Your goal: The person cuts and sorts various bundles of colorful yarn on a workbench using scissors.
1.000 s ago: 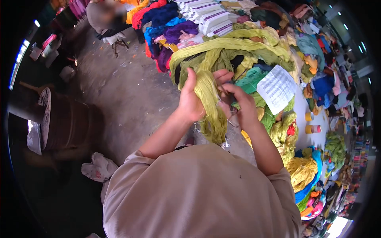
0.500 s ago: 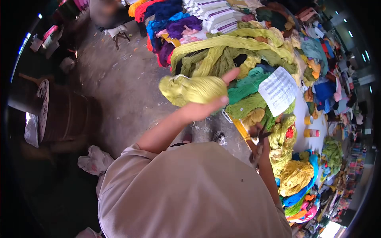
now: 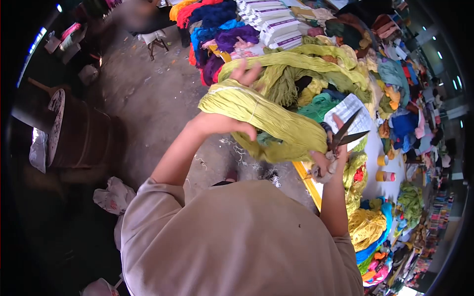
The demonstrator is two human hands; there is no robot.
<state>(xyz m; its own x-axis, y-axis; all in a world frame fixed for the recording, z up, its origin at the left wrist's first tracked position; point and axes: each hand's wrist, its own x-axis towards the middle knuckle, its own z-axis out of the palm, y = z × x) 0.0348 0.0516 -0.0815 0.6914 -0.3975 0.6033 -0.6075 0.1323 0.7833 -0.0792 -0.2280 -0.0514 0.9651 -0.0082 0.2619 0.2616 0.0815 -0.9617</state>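
Left arm [image 3: 170,160] is bent at the elbow, forearm angled up and inward, and the right forearm [image 3: 335,197] comes nearly straight up. I'm using the printed sheet [image 3: 356,111] on the worktop [image 3: 379,191] as the landmark.

Left hand [image 3: 222,123] is well left of the sheet, pretty open, fingers spread on the far side of a yellow-green skein [image 3: 276,121] and thumb out on the near side, so the yarn drapes over it. Right hand [image 3: 328,160] is just on the near side of the sheet, curled around the scissors [image 3: 349,132]. The blades are apart and point up across the sheet. That hand is also right at the skein's other end, but I can't tell if it's actually gripping the yarn. So the hands are apart, with the skein stretched between them, left of the sheet and in front of the body.

The teal yarn [image 3: 316,106] sits just left of the sheet, and the white packs [image 3: 276,27] are farther up and left of it.

Compared to half a second ago, the skein has gone from bunched up on the left hand to spread out long, and the right hand has come up to meet it from lower down by the worktop edge.
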